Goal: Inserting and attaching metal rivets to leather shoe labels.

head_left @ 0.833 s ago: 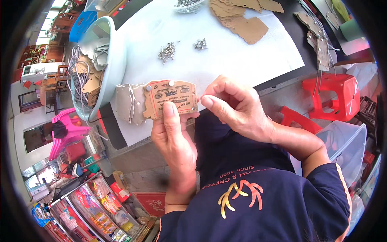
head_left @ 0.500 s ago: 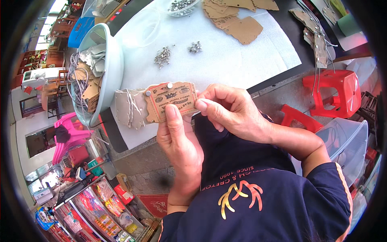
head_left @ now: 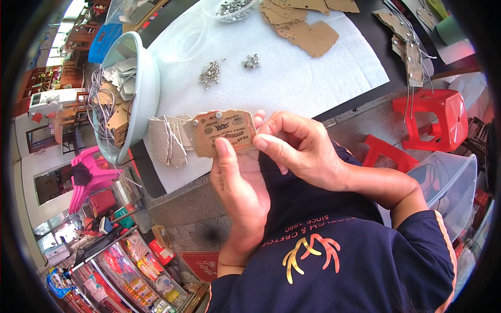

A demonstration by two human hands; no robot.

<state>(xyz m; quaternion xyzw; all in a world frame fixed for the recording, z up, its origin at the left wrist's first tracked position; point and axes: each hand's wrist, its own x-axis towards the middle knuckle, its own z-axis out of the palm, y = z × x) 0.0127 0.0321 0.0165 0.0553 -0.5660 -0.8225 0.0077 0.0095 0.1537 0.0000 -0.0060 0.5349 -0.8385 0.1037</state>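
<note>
Head view: a brown printed card (head_left: 235,136) was held by the left grip (head_left: 239,182), closed on its near edge, thumb laid over the printed face, fingers tucked behind. Two round silver studs (head_left: 219,114) were seen along the card's far edge, ahead of the left thumb. The right grip (head_left: 308,152) was positioned at the card's right edge, thumb and index finger nearly closed; whether anything was pinched there could not be told.

Just left of the left grip's card, pale grey cards (head_left: 166,142) were spread in a fanned stack on a white sheet (head_left: 323,78), laid over a black tabletop (head_left: 371,34). Farther left, a pale blue basin (head_left: 150,78) was seen, loaded with cards and grey cord (head_left: 95,99). Ahead of both grips, two small heaps of metal fasteners (head_left: 210,74) were placed side by side. Beyond those, more metal pieces were held in a clear bowl (head_left: 213,16). Ahead and right of the right grip, brown blank cards (head_left: 315,40) were piled, overlapping.
</note>
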